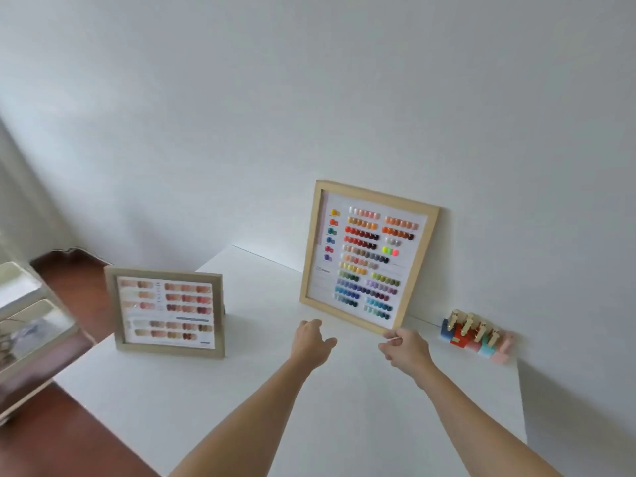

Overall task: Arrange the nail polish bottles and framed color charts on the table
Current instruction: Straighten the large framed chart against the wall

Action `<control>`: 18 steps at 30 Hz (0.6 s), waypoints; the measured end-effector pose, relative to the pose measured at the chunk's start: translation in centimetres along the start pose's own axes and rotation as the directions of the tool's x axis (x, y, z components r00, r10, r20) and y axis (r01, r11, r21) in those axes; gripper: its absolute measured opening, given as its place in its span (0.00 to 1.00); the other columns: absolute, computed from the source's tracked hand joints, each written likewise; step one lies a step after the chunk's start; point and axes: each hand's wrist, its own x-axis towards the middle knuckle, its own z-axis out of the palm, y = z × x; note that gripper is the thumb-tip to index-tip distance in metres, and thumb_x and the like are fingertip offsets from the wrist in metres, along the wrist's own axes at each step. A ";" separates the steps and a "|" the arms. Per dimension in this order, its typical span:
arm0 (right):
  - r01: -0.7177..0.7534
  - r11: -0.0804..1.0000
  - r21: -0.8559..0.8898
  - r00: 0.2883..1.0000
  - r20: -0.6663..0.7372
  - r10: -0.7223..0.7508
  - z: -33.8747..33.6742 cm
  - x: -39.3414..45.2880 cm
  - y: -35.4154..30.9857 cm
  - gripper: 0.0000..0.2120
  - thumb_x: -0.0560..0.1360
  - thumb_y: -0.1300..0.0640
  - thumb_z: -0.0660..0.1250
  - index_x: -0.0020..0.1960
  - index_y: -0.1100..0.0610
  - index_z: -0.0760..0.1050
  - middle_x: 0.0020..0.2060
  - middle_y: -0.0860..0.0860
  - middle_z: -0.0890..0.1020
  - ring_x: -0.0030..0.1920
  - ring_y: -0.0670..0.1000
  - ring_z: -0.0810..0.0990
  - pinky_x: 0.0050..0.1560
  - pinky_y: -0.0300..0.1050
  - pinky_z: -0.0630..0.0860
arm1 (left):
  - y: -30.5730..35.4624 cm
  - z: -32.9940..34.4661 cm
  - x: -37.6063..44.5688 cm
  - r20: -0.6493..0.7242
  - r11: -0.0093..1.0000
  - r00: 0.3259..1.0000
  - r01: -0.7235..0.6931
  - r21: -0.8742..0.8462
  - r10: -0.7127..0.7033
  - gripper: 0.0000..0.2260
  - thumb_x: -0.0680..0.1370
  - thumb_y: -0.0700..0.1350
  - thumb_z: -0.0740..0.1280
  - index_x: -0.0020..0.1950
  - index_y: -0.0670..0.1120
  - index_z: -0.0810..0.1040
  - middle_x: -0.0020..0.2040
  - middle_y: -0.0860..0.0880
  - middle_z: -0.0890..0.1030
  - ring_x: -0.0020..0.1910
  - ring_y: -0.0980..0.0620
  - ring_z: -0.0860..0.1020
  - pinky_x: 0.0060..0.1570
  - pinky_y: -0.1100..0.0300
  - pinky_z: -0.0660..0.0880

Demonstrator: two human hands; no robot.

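Observation:
A large wooden-framed color chart (368, 256) with many bright swatches leans against the white wall at the back of the white table (241, 390). A smaller framed chart (167, 311) of nude and pink tones stands upright near the table's left edge. Several nail polish bottles (476, 335) with gold caps sit in a row against the wall at the right. My left hand (311, 342) hovers just below the large frame's bottom edge, fingers loosely curled, holding nothing. At the frame's lower right corner, my right hand (404, 347) touches the wood with its fingertips; whether it grips is unclear.
A red-brown floor (69, 290) shows beyond the table's left edge. A pale cabinet or cart with a glass-like top (31, 325) stands at the far left. The table's right edge drops off just past the bottles.

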 end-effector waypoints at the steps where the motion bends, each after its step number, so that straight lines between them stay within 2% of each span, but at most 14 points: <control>1: 0.020 1.000 -0.010 1.000 0.019 -0.020 1.2 -0.3 -1.3 0.13 0.72 0.60 0.71 0.56 0.60 0.77 0.41 0.53 0.81 0.45 0.54 0.82 0.52 0.51 0.81 | -1.4 -1.4 -0.2 -0.020 1.000 1.000 0.015 -0.006 -0.015 0.27 0.78 0.50 0.66 0.74 0.42 0.65 0.70 0.43 0.68 0.69 0.46 0.69 0.67 0.56 0.66; 4: 0.069 0.997 -0.029 0.996 0.059 -0.067 5.0 -1.1 -4.9 0.13 0.72 0.61 0.70 0.56 0.61 0.77 0.38 0.52 0.81 0.40 0.52 0.82 0.49 0.49 0.82 | -5.9 -5.6 -0.8 -0.061 0.998 0.997 0.053 -0.029 -0.055 0.26 0.78 0.49 0.66 0.74 0.41 0.64 0.70 0.43 0.68 0.69 0.46 0.69 0.68 0.56 0.65; 7: 0.099 0.995 -0.031 0.993 0.074 -0.096 9.4 -2.2 -8.4 0.13 0.73 0.61 0.70 0.56 0.61 0.77 0.38 0.54 0.82 0.43 0.54 0.82 0.51 0.52 0.82 | -10.6 -10.0 -1.4 -0.116 0.996 0.989 0.089 -0.030 -0.092 0.26 0.79 0.49 0.66 0.74 0.41 0.64 0.72 0.43 0.67 0.71 0.46 0.68 0.69 0.55 0.64; 11: 0.133 0.991 -0.023 0.986 0.105 -0.130 15.7 -3.8 -12.5 0.13 0.72 0.61 0.70 0.56 0.60 0.77 0.36 0.53 0.81 0.41 0.53 0.81 0.51 0.53 0.81 | -16.7 -16.0 -2.0 -0.206 0.991 0.969 0.131 -0.035 -0.136 0.22 0.78 0.48 0.67 0.69 0.41 0.70 0.67 0.42 0.73 0.65 0.44 0.72 0.62 0.54 0.72; 13: 0.155 0.988 -0.023 0.982 0.113 -0.152 18.6 -4.3 -14.4 0.13 0.72 0.61 0.70 0.57 0.60 0.77 0.36 0.53 0.81 0.40 0.52 0.80 0.51 0.53 0.81 | -19.5 -18.7 -2.3 -0.245 0.991 0.960 0.128 -0.043 -0.135 0.20 0.78 0.47 0.67 0.67 0.41 0.71 0.65 0.42 0.74 0.63 0.45 0.73 0.60 0.55 0.72; 16: 0.198 0.980 -0.014 0.976 0.099 -0.196 22.5 -5.2 -16.7 0.14 0.73 0.60 0.69 0.59 0.58 0.76 0.40 0.55 0.83 0.44 0.55 0.81 0.53 0.53 0.80 | -23.0 -22.0 -2.7 -0.298 0.989 0.944 0.116 -0.096 -0.140 0.25 0.79 0.46 0.66 0.73 0.41 0.65 0.71 0.42 0.69 0.70 0.44 0.69 0.67 0.54 0.67; 18: 0.229 0.973 -0.025 0.971 0.083 -0.226 24.9 -5.7 -17.8 0.16 0.74 0.60 0.68 0.62 0.57 0.75 0.44 0.56 0.83 0.47 0.56 0.81 0.53 0.50 0.79 | -25.2 -23.8 -2.8 -0.334 0.987 0.931 0.110 -0.120 -0.144 0.26 0.79 0.46 0.65 0.75 0.41 0.63 0.72 0.42 0.67 0.71 0.44 0.67 0.69 0.52 0.65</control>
